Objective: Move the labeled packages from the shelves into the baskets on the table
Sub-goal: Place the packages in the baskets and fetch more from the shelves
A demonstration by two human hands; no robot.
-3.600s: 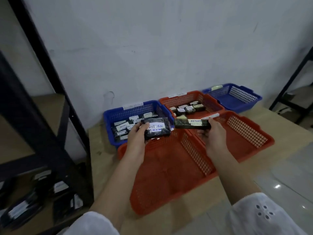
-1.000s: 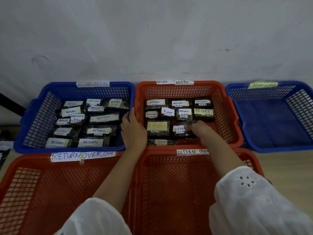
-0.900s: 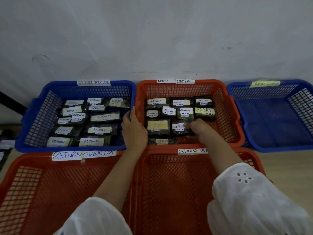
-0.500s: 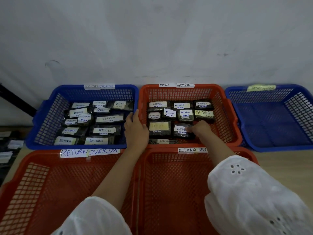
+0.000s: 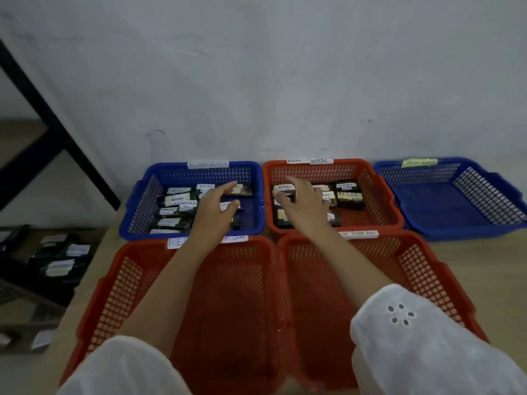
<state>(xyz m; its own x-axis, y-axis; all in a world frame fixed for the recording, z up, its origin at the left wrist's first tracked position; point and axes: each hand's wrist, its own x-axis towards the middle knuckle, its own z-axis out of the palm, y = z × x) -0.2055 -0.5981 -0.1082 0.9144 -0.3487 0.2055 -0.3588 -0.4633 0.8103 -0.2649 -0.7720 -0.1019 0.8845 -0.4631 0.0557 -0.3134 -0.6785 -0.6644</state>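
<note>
You're partway: flat, dark, glossy packages (image 5: 176, 199) with white paper labels fill the blue basket (image 5: 141, 206) and the red basket (image 5: 379, 192) along the table's (image 5: 484, 266) back edge, while more lie on the shelf (image 5: 28, 295) at left. Your left hand (image 5: 212, 215) and right hand (image 5: 302, 206) hover over those two baskets, fingers loose and spread, gripping nothing. The front baskets (image 5: 119, 292), rigid red plastic mesh, look empty.

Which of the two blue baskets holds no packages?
The blue basket at the far right; its floor shows bare, while the left blue basket holds labelled packages.
</note>
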